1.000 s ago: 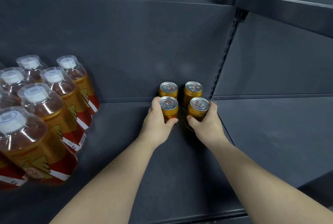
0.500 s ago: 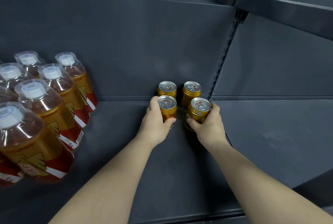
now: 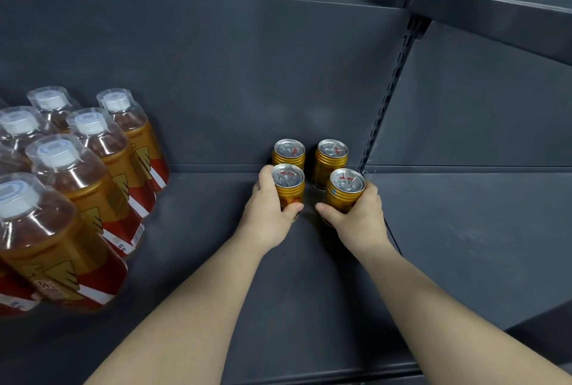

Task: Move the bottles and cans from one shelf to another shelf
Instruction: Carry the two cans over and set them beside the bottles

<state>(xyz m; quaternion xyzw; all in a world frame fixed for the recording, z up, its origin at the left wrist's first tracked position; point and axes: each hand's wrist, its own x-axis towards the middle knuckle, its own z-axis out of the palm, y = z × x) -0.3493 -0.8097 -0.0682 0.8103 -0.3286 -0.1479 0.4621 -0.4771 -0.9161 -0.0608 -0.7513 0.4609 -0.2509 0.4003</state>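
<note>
At the back of the shelf, toward 12 o'clock from the person: four gold cans in a two-by-two block.

- Left hand is wrapped round the front-left can, thumb across its lower wall.
- Right hand is wrapped round the front-right can. Cannot tell whether either base sits on the shelf.
- Rear-left can and rear-right can stand free at 12 o'clock of the held pair, just beside them.

Risks, as judged:
- Knuckles or a held can nudging a rear can, which would tip against the back panel.
- Front-right can catching the slotted upright at its 1 o'clock.
- Smooth metal walls slipping in a one-handed grip.
- Bottles at 9 o'clock are well apart, so a left elbow swing is the only threat to them.
</note>
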